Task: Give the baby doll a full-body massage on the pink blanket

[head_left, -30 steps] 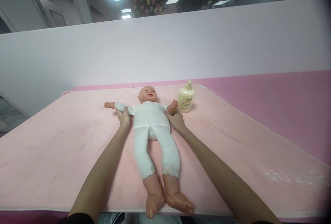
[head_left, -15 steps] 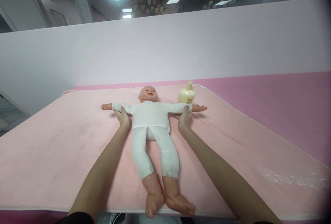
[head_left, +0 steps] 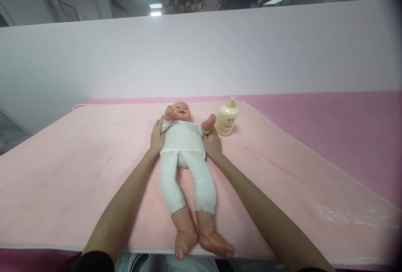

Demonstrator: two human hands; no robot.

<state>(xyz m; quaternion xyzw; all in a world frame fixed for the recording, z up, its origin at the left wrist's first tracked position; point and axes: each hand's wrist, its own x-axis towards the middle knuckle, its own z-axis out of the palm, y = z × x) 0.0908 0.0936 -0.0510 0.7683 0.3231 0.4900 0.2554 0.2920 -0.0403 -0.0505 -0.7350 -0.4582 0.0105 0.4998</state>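
- Half a second earlier, the doll's arms had stretched out sideways; now both were bent inward and raised, which I took as the folding half of an arm-spreading exercise.
- The person's left hand (head_left: 158, 137) had come in against the doll's side, touching one bent sleeve, left of the frame's centre; I couldn't tell whether its hidden fingers were closed.
- The person's right hand (head_left: 214, 143), right of centre, had also come inward and was curled around the other forearm, just below the doll's little fist.
- The long-limbed baby doll in white cloth (head_left: 184, 137) lay on its back mid-frame, feet toward the bottom edge; its rounded head, hands and feet looked like glossy tan plastic.
- Just beside its raised fist stood a pale yellow, round-shouldered plastic pump bottle (head_left: 226, 121), its label uncovered again.
- Beneath them spread a soft, napped pink cloth (head_left: 78, 175), faintly creased, white lettering at lower right.
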